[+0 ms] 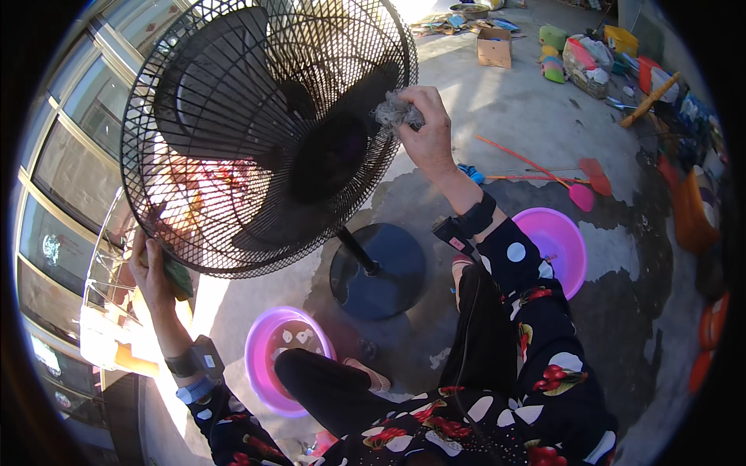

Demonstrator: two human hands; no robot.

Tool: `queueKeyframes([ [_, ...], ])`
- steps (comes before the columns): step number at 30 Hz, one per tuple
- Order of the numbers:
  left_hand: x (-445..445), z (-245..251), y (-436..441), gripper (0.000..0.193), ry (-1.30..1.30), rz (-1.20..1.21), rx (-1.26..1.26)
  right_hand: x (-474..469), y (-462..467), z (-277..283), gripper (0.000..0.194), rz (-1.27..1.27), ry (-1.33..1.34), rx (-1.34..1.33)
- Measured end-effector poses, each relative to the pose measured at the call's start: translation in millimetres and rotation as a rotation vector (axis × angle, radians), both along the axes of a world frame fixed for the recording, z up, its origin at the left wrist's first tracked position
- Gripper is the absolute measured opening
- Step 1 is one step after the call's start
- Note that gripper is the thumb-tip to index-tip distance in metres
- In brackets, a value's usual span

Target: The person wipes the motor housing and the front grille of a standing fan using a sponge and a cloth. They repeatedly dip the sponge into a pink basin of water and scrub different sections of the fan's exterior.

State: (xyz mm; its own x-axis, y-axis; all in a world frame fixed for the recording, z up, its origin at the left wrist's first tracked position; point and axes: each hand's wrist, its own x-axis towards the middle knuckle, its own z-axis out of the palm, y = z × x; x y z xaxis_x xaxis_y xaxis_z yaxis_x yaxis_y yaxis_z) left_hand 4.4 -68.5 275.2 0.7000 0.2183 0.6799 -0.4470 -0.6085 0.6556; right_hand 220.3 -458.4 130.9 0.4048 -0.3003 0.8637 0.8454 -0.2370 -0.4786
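A black pedestal fan with a wire guard (pixel 262 140) fills the upper left, above its round dark base (pixel 379 271) on the wet floor. At the guard's right rim, my right hand (pixel 430 131) grips a grey wad of fibrous or wire-like scrubbing material (pixel 398 113). My left hand (pixel 152 274) is at the guard's lower left rim, with a dark green cloth or pad (pixel 178 277) against its palm and fingers. The blades show behind the guard's wires.
Pink-purple basins stand on the floor, one near my left leg (pixel 252 361) and one by my right sleeve (pixel 577 256). Fly swatters (pixel 581 197) lie on the concrete beyond. A cardboard box (pixel 494 51), bags and household clutter are farther off. Glazed panels line the left side.
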Motion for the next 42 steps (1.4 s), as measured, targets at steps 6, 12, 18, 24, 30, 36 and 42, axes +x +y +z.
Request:
queueKeyframes([
  [6, -5.5, -3.5, -7.2, 0.044, -0.012, 0.051, 0.069, 33.8, -22.2, 6.1, 0.028, -0.023, 0.312, 0.24],
  [12, -7.0, -7.3, -4.0, 0.049, -0.003, 0.001, 0.088, 21.3, 1.9, 3.1, 0.033, 0.026, -0.004, 0.113],
  [18, -1.3, -14.9, -7.9, 0.054, -0.008, 0.088, 0.069, -30.5, 35.2, -10.0, 0.037, 0.31, 0.043, -0.004],
  [24, -4.4, -14.7, -22.0, 0.052, -0.03, 0.114, 0.104, -21.0, 31.4, 0.6, 0.037, 0.084, -0.089, 0.037],
  [30, -4.3, -16.1, -28.1, 0.049, -0.048, 0.106, 0.139, 42.0, -2.4, 18.9, 0.029, -0.076, 0.363, 0.218],
  [36, 0.3, -25.4, -23.7, 0.048, -0.084, 0.142, -0.011, 8.7, 22.2, 15.7, 0.038, 0.097, 0.217, 0.176],
  [42, -1.9, -25.2, -23.7, 0.046, -0.081, 0.146, -0.021, -49.5, 48.3, 23.5, 0.039, 0.309, -0.145, -0.038],
])
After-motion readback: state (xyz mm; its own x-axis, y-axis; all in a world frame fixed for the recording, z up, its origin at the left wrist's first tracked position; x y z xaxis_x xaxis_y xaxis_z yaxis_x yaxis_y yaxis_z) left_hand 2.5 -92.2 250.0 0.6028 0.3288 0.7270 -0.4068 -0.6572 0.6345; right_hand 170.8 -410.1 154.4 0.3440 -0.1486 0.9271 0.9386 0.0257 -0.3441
